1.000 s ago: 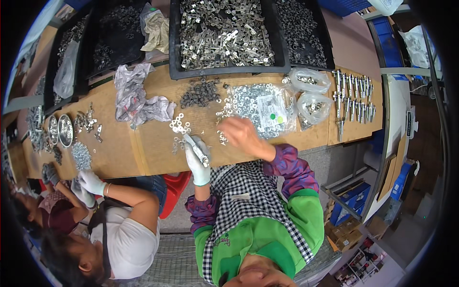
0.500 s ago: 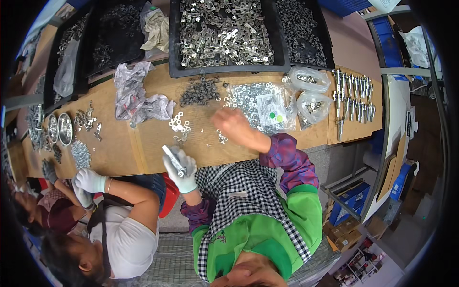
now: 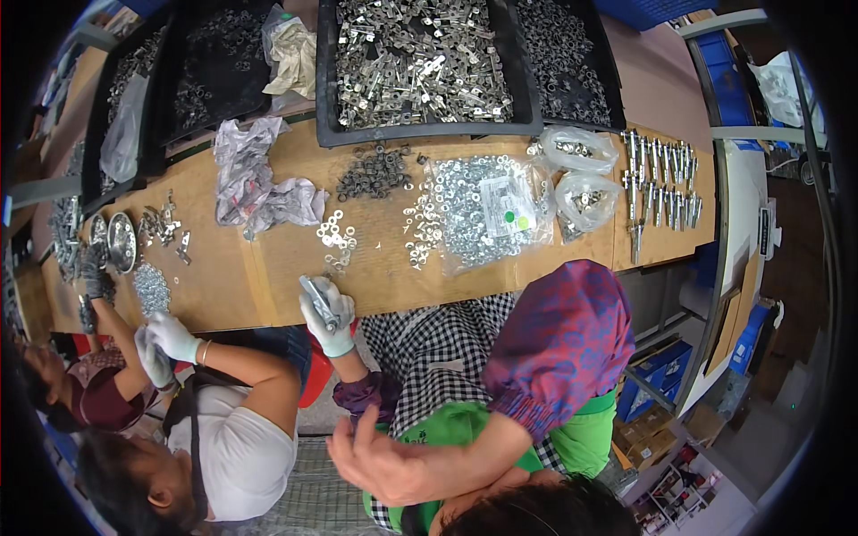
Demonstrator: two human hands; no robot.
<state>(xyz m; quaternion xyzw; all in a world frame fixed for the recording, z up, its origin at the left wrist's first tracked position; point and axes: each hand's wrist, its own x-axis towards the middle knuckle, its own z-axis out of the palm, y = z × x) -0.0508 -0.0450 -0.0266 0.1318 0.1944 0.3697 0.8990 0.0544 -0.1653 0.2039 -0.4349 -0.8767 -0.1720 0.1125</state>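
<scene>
My left hand (image 3: 329,320), in a white glove, is closed round a silver metal bolt (image 3: 316,297) at the table's front edge. My bare right hand (image 3: 393,466) is raised away from the table, in front of my upper body. Its fingers are bent but apart, and nothing shows in them. Pale flat washers (image 3: 336,234) lie on the table just beyond my left hand. Farther back is a heap of dark ring-like parts (image 3: 374,171). A clear plastic bag (image 3: 465,201) of small silver washers lies to the right, with loose ones beside it.
A black tray (image 3: 429,136) of metal clips stands at the back. Small clear bags (image 3: 585,198) and rows of silver bolts (image 3: 661,179) lie at right. Crumpled paper (image 3: 250,183) lies left of the washers. A co-worker in a white shirt (image 3: 246,447) sits at left, with gloved hands (image 3: 170,339).
My right hand has moved from the loose washers back and up toward my upper body. My left hand keeps the bolt, shifted slightly left and turned. A co-worker's dark-gloved hand has moved farther onto the table.
</scene>
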